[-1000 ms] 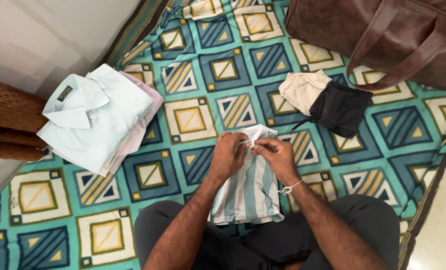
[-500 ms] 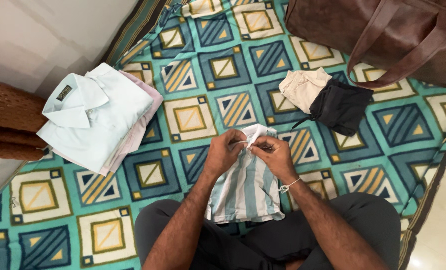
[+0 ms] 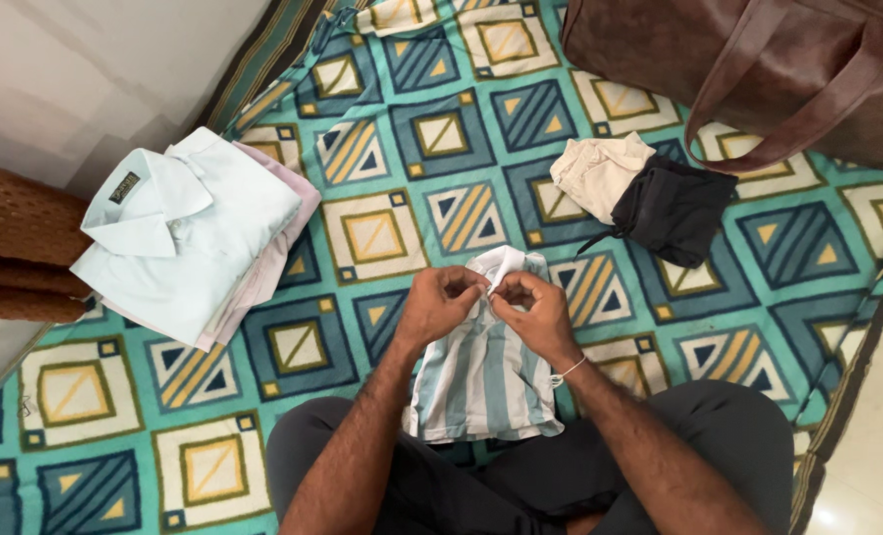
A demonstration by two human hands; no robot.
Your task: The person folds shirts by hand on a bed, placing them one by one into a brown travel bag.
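A folded shirt with blue and white stripes point(image 3: 481, 381) lies on the patterned blanket point(image 3: 382, 238) just in front of my crossed legs. My left hand point(image 3: 438, 302) and my right hand point(image 3: 530, 309) meet at its white collar, each pinching the fabric near the top of the placket. The fingertips hide the exact spot they hold. A thin white thread is tied round my right wrist.
A stack of folded shirts, pale blue on top point(image 3: 189, 233), sits at the left. A cream garment point(image 3: 597, 173) and a black one point(image 3: 674, 208) lie folded at the upper right, beside a brown leather bag point(image 3: 748, 59). A brown knitted cloth point(image 3: 15, 243) is at the far left.
Both hands have stayed at the collar while their fingers shifted slightly. The striped shirt has slid a little to the left and toward me.
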